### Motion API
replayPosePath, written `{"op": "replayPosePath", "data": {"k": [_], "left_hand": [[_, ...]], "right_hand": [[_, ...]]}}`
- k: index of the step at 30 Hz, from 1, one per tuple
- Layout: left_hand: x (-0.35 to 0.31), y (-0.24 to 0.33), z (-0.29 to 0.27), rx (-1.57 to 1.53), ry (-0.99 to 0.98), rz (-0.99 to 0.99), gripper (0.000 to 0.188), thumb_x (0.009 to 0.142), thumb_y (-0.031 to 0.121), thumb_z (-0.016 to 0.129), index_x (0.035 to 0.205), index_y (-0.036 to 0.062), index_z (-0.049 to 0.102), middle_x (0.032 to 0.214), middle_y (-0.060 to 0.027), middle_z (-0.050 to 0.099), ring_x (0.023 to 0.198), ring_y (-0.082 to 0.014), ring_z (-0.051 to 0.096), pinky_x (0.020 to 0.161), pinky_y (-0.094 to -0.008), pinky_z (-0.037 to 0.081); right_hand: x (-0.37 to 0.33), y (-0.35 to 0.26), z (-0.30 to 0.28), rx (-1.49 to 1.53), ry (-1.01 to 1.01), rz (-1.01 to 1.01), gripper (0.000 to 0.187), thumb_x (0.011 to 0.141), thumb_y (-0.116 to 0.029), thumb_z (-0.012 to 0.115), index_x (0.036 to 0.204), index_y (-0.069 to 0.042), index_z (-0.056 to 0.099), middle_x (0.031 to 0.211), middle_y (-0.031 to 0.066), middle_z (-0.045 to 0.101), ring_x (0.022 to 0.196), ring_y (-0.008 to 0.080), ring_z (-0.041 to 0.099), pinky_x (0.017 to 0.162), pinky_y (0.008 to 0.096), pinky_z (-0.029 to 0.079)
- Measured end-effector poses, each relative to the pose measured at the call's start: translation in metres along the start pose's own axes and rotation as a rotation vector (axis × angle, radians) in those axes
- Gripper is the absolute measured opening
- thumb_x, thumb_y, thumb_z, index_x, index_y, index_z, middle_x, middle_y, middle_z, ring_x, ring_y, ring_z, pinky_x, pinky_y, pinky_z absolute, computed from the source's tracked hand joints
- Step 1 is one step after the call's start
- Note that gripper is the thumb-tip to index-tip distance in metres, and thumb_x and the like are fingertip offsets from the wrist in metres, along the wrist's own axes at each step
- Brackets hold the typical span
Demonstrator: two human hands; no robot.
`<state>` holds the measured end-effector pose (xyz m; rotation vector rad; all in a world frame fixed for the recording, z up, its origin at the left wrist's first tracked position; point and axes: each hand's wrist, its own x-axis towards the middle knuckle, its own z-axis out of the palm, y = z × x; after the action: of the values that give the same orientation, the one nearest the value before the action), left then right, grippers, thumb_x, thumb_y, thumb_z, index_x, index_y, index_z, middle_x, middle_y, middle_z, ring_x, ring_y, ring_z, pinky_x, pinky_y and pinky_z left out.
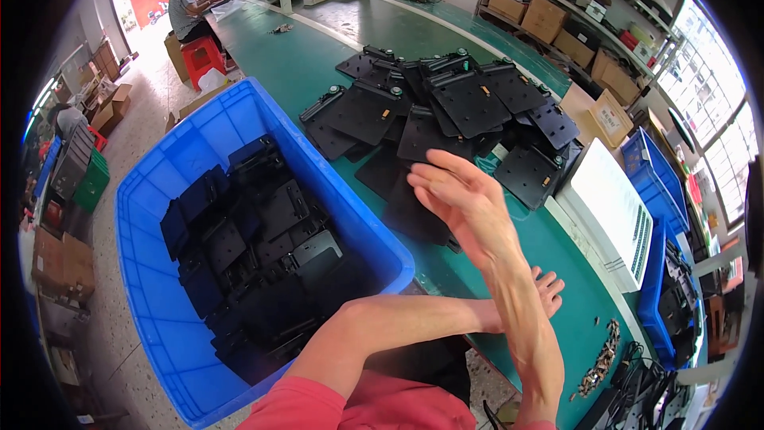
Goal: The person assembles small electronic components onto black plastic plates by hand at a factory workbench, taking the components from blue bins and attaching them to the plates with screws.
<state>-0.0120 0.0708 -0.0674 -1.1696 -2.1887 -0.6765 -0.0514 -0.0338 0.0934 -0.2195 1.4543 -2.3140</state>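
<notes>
My forearms cross over the table's near edge. My right hand (465, 195) is raised, its fingers half bent and a little apart. Its fingertips overlap the lower edge of a black metal plate (432, 137) at the front of a heap; I see nothing gripped in them. Another dark plate (414, 215) lies just below these fingers. Farther right, partly behind my right forearm, my left hand (547, 291) rests on the green table (585, 342) with its fingers spread. Several more black plates (465, 102) with hinge-like brackets and small holes overlap in the heap.
To the left stands a large blue crate (267, 99) holding many black plates (227, 247). A white ridged panel (609, 211) and blue bins (656, 171) are at right. Small metal parts (601, 362) and black cables (649, 386) lie at front right. Far left, a person (189, 12) sits.
</notes>
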Motion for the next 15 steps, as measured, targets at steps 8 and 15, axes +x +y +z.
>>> {"op": "replayPosePath", "data": {"k": [8, 15], "left_hand": [[0.010, -0.013, 0.008, -0.632, 0.140, -0.046, 0.044, 0.084, 0.022, 0.056, 0.125, 0.0058, 0.050, 0.123, -0.0176, 0.051, 0.116, -0.0343, 0.050, 0.096, -0.0445, 0.041], [0.006, -0.073, -0.133, -0.109, -0.197, 0.007, 0.019, 0.075, 0.005, 0.061, 0.093, 0.0024, 0.063, 0.105, -0.0156, 0.060, 0.102, -0.0323, 0.058, 0.085, -0.0416, 0.049]], "right_hand": [[-0.114, -0.010, -0.066, -0.281, 0.390, -0.266, 0.031, 0.092, -0.004, 0.059, 0.121, 0.005, 0.057, 0.100, 0.0149, 0.067, 0.084, 0.0187, 0.065, 0.072, 0.0256, 0.054], [-0.140, 0.024, -0.135, -0.265, 0.756, -0.607, 0.026, 0.093, -0.011, 0.063, 0.115, 0.002, 0.062, 0.090, 0.0063, 0.066, 0.079, 0.0112, 0.061, 0.069, 0.0223, 0.049]]}}
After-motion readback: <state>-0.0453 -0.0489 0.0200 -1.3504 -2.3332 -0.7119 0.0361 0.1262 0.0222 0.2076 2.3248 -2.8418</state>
